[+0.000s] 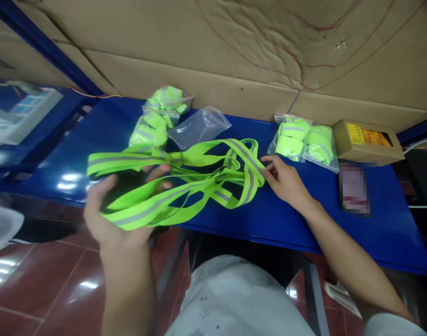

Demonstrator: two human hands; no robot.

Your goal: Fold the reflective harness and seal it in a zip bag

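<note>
A tangle of neon yellow-green reflective strap [199, 184] with a grey stripe lies in long loops above the front part of the blue table. My left hand [111, 219] is under the loops at the left end, palm up. Its thumb and fingers curve up around them, and part of the palm is covered by the strap. On the other side, my right hand [283, 177] pinches the strap at its right end between thumb and fingers. Just behind the loops rests a clear plastic bag [201, 127], which looks flat.
Bagged straps stand at the back left [150, 128] and back right [292, 137] of the blue table [259, 224]. Farther right are a cardboard box [360, 149] with orange contents and a pixelated phone-like object [353, 189]. A white power strip [27, 116] sits far left.
</note>
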